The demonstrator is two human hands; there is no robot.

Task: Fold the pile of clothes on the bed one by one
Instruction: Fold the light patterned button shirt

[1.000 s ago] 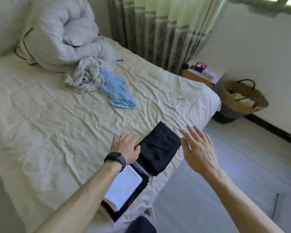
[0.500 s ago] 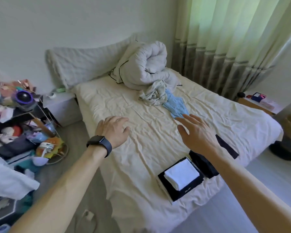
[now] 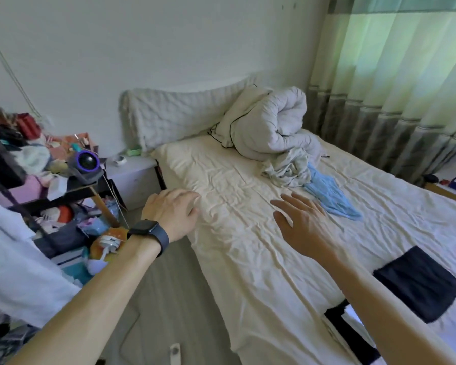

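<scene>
Cream bed, crumpled blue garment

- Centre of frame: left hand, fingers loosely bent, holding nothing, over the left edge of the bed; dark watch on its wrist.
- Just right of centre: right hand, fingers spread and straight, palm down over the cream sheet.
- Above the right hand: crumpled pale garment touching a blue garment, both beside a rolled white duvet.
- Lower right: folded dark garment lying flat near the bed's edge.
- Left side: cluttered shelf.
- Upper right: green curtain.
</scene>
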